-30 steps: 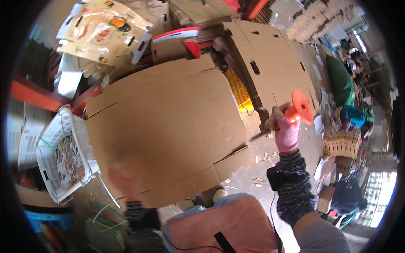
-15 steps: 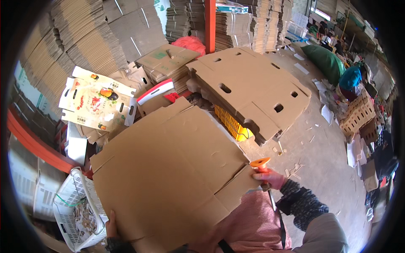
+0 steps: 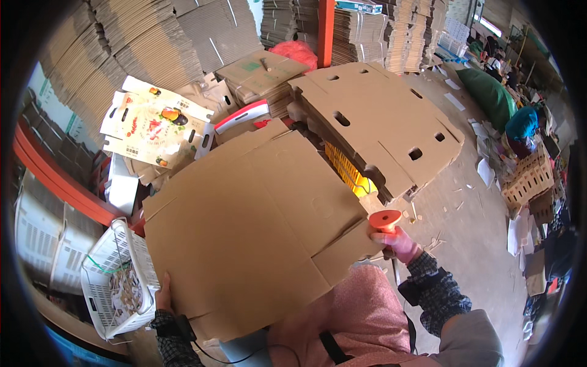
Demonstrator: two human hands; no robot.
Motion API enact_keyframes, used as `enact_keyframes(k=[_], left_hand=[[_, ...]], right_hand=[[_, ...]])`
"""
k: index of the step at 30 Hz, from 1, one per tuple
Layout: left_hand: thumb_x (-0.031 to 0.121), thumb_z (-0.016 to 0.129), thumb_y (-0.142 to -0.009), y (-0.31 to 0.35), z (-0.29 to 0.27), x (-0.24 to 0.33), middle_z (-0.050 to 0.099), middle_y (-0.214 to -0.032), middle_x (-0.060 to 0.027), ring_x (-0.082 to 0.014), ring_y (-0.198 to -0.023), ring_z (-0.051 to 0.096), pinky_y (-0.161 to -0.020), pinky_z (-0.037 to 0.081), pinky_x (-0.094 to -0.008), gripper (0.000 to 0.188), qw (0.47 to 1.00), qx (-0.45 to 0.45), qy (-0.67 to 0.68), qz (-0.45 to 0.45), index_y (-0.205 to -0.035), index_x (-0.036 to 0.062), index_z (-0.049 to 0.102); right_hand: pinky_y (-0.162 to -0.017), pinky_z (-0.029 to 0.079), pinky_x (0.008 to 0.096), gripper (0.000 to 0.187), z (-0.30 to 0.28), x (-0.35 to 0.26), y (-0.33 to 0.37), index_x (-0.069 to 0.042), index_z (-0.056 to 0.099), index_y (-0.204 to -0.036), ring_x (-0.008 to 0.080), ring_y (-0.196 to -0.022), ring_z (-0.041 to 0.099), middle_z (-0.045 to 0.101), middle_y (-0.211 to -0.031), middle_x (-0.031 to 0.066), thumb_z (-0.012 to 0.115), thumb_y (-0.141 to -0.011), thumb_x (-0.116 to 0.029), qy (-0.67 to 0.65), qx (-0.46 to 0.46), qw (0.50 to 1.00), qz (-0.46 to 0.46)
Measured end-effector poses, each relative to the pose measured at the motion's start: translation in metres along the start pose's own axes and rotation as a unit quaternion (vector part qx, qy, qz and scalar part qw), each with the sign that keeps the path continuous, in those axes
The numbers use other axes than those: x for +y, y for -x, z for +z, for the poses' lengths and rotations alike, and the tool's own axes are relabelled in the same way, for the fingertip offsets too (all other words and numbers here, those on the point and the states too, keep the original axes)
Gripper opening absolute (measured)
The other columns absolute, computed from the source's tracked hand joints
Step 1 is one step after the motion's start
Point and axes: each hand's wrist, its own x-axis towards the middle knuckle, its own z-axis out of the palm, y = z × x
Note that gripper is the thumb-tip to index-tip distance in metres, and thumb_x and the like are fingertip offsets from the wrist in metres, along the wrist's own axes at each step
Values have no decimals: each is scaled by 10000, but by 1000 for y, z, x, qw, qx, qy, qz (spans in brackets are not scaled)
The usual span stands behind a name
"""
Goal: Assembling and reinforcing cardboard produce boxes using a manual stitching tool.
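The sheet [image 3: 257, 226], plain brown cardboard, is at centre, directly in front of the person, near edge over the apron [image 3: 342, 306]. The left hand [image 3: 163, 295] touches its left edge at the near end; the grip closure cannot be told, as part of the hand is hidden. The right hand [image 3: 403, 244] is closed around the orange tool [image 3: 385, 220], wide end up, at the right edge of the sheet. Whether it also grips the sheet cannot be told. Left of the sheet: a white basket [image 3: 140, 260] containing scraps. Far right of the sheet: a cardboard stack [image 3: 379, 128] with cut-outs. Between sheet and stack: a yellow crate [image 3: 342, 165]. Far left: a printed carton [image 3: 143, 134].
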Motion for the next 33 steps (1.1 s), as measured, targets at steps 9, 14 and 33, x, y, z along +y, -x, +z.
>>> enact_keyframes(k=[9,14,33], left_hand=[[575,653,-803,-24,-7,13,628,-1130,-168,-250,-925,645,-805,532,-360,801,995,31,-83,44,-1224,-95,530],[588,666,-787,-35,-7,14,650,-1093,-165,-249,-946,640,-841,506,-340,824,998,-28,-60,-21,-1169,-134,559],[594,546,-838,62,61,43,389,-1346,-342,-476,-1303,322,-1051,275,-572,858,773,159,-467,399,-1377,-48,360]], right_hand=[[-398,268,230,286,-2,9,-12,-123,606,-987,69,-425,376,490,-613,-38,704,-815,-330,-39,-68,996,51],[-386,282,220,271,-4,10,-1,-124,584,-963,54,-435,392,509,-681,-43,695,-828,-332,-28,-7,1000,0],[-489,418,261,319,14,-41,54,-76,586,-1052,78,-530,490,536,-652,-6,718,-799,-219,256,224,885,-317]])
